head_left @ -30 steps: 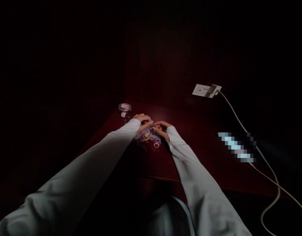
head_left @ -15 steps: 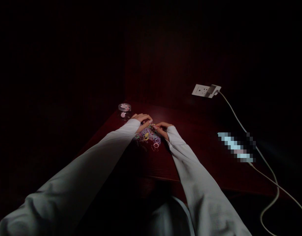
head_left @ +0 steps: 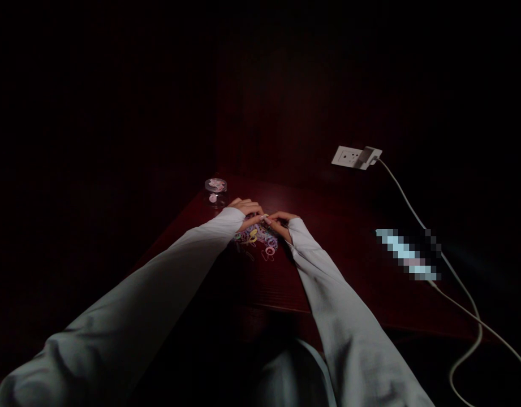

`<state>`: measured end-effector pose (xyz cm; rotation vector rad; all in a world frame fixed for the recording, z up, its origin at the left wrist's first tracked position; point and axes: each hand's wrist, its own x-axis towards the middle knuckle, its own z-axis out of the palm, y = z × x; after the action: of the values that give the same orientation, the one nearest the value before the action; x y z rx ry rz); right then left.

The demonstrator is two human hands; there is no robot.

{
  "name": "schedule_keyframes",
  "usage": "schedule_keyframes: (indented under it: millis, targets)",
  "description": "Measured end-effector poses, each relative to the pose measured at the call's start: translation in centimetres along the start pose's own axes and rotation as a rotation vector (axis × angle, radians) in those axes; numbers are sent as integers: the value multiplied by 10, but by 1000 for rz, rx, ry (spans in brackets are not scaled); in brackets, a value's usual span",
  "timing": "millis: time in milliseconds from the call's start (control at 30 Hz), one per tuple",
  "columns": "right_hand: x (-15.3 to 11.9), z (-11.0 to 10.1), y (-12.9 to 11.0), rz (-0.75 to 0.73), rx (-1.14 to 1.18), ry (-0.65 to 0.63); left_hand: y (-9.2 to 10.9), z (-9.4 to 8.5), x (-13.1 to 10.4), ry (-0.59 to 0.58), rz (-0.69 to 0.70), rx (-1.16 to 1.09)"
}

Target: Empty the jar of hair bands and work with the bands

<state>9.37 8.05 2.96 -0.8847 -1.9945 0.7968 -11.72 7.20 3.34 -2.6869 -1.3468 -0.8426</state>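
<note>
Above a pile of small, loop-shaped multicoloured bands (head_left: 266,241) on the dark red wooden worktop (head_left: 260,280), the left hand (head_left: 248,208) and right hand (head_left: 281,222) meet, fingers bent close together, probably for fine control; I cannot tell what they grip.

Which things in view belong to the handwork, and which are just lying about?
In the work:
left hand and right hand, fingertips close together
small coloured bands under them

Just about:
charger and pale cable
pixelated bright object

Unclear: clear jar beside the left hand, possibly related
</note>
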Motion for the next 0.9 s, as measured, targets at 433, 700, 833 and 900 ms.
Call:
schedule_keyframes:
  millis: [433,700,833,900]
  targets:
    - [2,1,9,-9,15,16,0,-1,0,-22,-27,-10]
    - [4,1,12,-57,-1,11,1,-3,0,-29,-15,12]
    - [3,0,7,-68,-18,14,2,-3,0,-21,-17,14]
    - [2,-1,4,-61,-36,11,2,-3,1,-24,-20,14]
